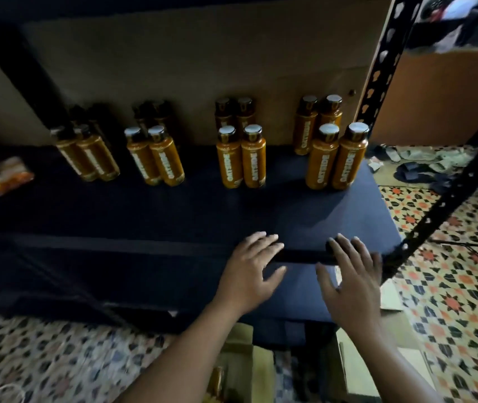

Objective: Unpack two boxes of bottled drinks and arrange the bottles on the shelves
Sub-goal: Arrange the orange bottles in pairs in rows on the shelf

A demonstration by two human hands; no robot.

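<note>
Several orange bottles with dark caps stand upright on the dark shelf (174,216), grouped in four clusters along its back: far left (86,152), left of centre (156,154), centre (240,154) and right (333,152). My left hand (251,271) and my right hand (351,283) hover over the shelf's front edge with fingers spread and straight, holding nothing. Both hands are well in front of the bottles. Below my forearms an open cardboard box (240,362) sits on the floor, its contents dim.
A perforated black shelf post (383,62) rises at the right, and a slanted one (447,199) crosses near my right hand. Cardboard (203,62) backs the shelf. Orange packets (2,175) lie at the far left. Patterned floor tiles (450,286) and sandals (412,170) are to the right.
</note>
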